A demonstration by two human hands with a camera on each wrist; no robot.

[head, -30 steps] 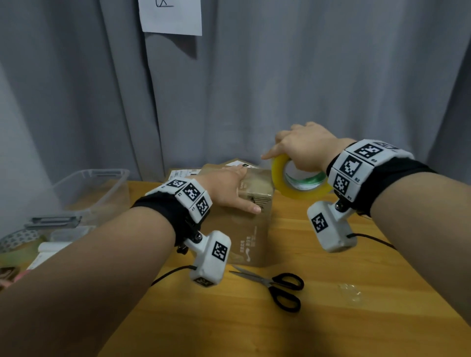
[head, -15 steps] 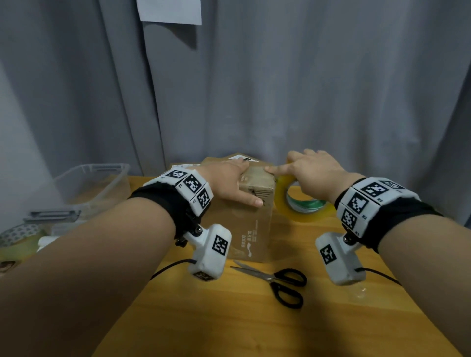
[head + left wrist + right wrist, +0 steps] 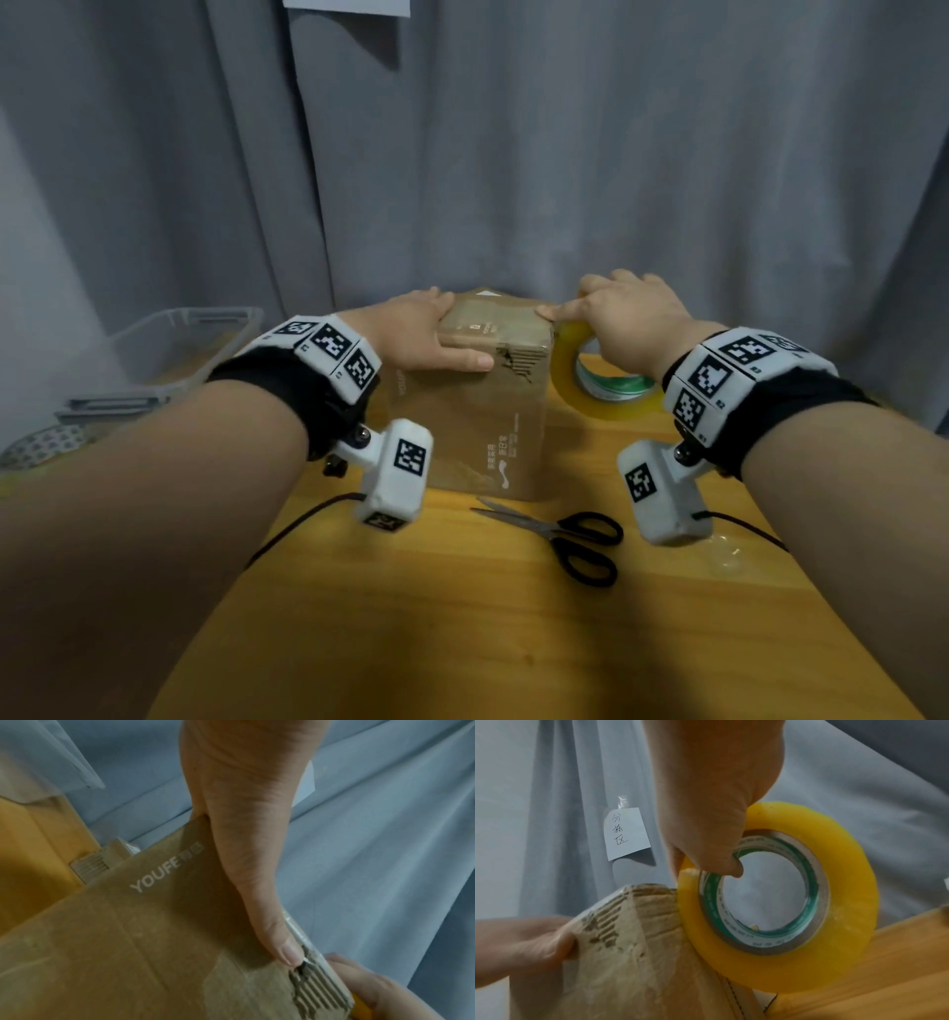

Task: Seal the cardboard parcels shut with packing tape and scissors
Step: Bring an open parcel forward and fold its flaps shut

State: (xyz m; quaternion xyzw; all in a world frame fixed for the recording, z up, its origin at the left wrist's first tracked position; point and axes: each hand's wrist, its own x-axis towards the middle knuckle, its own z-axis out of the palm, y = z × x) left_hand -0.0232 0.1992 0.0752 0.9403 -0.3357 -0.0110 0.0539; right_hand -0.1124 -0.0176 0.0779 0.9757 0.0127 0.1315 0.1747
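Note:
A brown cardboard parcel (image 3: 462, 411) stands upright on the wooden table (image 3: 513, 642), its top right corner torn. My left hand (image 3: 426, 334) lies over the parcel's top, thumb (image 3: 280, 943) pressed along the front edge by the tear. My right hand (image 3: 621, 313) grips a yellow tape roll (image 3: 606, 380) with the thumb through its core (image 3: 765, 892). The roll touches the parcel's right top corner (image 3: 654, 902), and the index finger points onto the parcel's top. Black-handled scissors (image 3: 570, 534) lie closed on the table in front of the parcel.
A clear plastic bin (image 3: 179, 344) sits at the back left, with a flat metal item (image 3: 110, 403) in front of it. More cardboard (image 3: 102, 858) lies behind the parcel. A grey curtain (image 3: 513, 154) with a paper note (image 3: 626, 833) hangs behind. A scrap of clear tape (image 3: 724, 555) lies at the right.
My right hand has brought the tape roll down and leftward from above the table until it touches the parcel's right top corner. The left hand has stayed on the parcel.

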